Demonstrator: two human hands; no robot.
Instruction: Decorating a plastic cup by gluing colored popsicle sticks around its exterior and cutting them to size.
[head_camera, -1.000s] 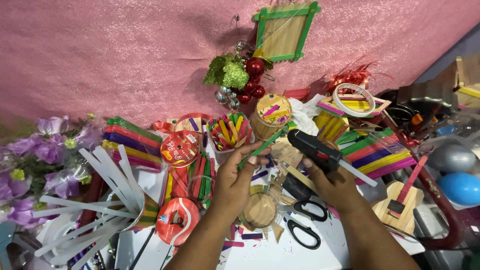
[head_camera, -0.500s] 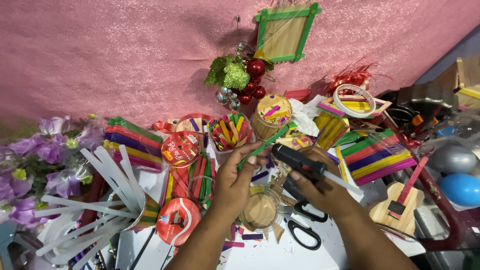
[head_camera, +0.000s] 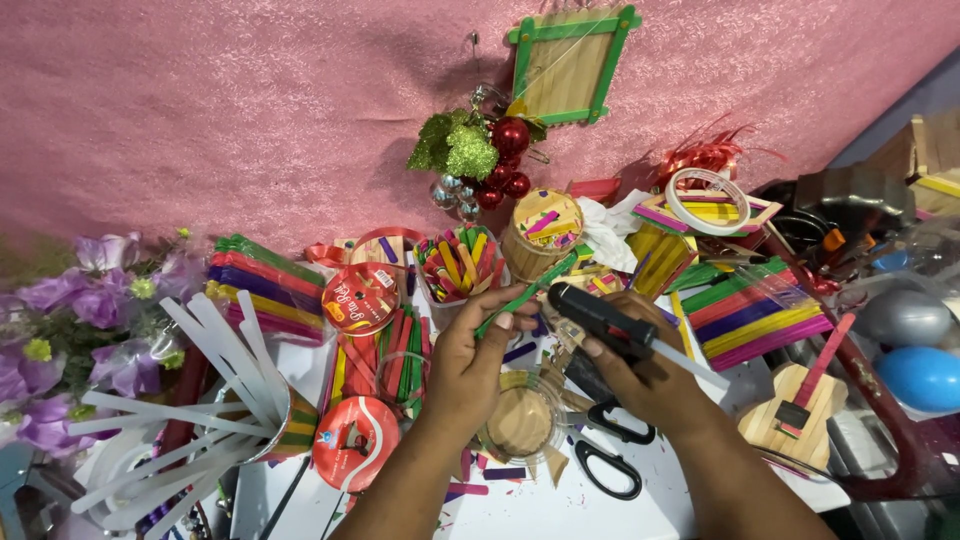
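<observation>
Left hand: the left hand (head_camera: 470, 365) is closed in a pinch, the fingertips holding the lower end of a green craft stick (head_camera: 527, 292).
Green craft stick: it goes up and to the right from the left hand, tilted, and its far end reaches toward the wooden cup (head_camera: 540, 235) full of coloured sticks.
Right hand: the right hand (head_camera: 640, 375) is wrapped around a black glue gun (head_camera: 600, 318); the fingers are pressed on its body.
Black glue gun: it lies across the right hand, nozzle end pointing to the left hand, and a white glue stick (head_camera: 690, 365) comes out at the back, to the right.
Between the hands: a clear round container (head_camera: 520, 420) stands just below them.
Below the right hand: black scissors (head_camera: 605, 450) lie on the white table (head_camera: 540, 510).
Left of the left hand: a red tape roll (head_camera: 355, 440) and a bundle of white sticks (head_camera: 200, 390).
Right of the right hand: a small wooden guitar (head_camera: 800, 400), near it.
</observation>
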